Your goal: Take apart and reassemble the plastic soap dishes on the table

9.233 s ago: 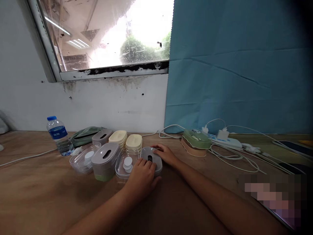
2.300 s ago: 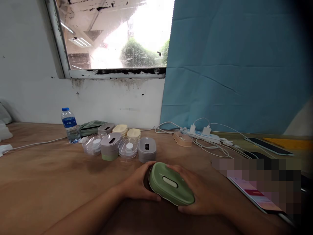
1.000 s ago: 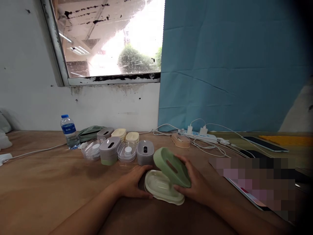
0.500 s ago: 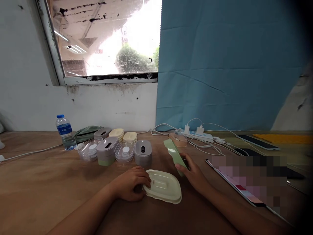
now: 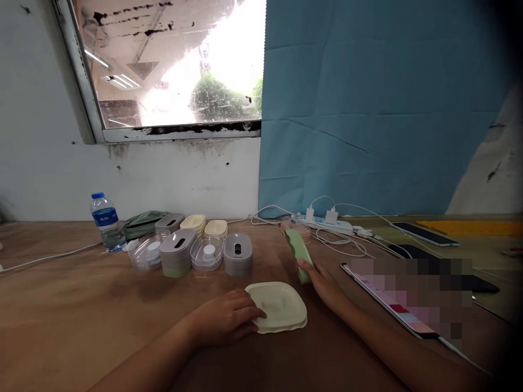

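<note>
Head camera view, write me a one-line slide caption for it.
Left hand touching a cream piece, right hand holding a green piece, grey container beyond on the brown table.

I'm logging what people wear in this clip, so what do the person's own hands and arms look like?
The left hand and right hand are bare: no gloves, and no rings, watches or bracelets that I can see. The forearms show no sleeves, cables or clear markings where they are in view. Nail details are too small to tell.

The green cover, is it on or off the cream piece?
Off: the right hand holds the green cover apart from the cream piece, which the left hand touches.
</note>
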A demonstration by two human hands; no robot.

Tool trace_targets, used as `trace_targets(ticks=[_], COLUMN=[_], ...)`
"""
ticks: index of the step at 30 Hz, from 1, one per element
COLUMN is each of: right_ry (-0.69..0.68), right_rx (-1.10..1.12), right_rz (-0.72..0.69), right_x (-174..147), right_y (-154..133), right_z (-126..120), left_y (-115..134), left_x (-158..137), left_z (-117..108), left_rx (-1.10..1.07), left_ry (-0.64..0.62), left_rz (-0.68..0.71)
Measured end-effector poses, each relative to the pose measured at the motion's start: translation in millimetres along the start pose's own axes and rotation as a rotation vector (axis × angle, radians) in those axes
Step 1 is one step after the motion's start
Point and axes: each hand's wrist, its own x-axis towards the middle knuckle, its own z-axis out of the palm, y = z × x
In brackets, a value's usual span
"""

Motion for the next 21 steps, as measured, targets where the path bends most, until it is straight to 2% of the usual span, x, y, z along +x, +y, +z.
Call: trace_targets(ticks=[4, 7, 10, 14, 17, 21], right_ry=[-0.02, -0.002, -0.078, -0.317, -0.488, -0.5], right_rx=[-0.064, -0.173, -0.348, -0.5, -0.673, -0.921], right_rz=[-0.004, -0.103, -0.332, -0.6, -0.659, -0.671], right_x=[6.7, 11.4, 17.5, 29.5, 38.7, 46.6], right_y=[10.8, 6.3, -18.0, -66.7, -97.1, -117.3], right_z=[-2.9, -7.8, -9.8, 3.5, 22.8, 47.6], left_y=[4.3, 1.6, -4.1, -10.8, -12.7, -12.7], left_x=[1.8, 0.9, -1.1, -2.8, -2.9, -2.5], left_z=[-0.5, -3.2, -3.6, 1.7, 5.9, 9.1], left_rx=[0.01, -0.032, -0.027, -0.02, -0.002, 0.046], left_ry=[0.025, -0.005, -0.036, -0.024, -0.034, -0.042], left_rz=[0.014, 0.012, -0.001, -0.022, -0.016, 0.018])
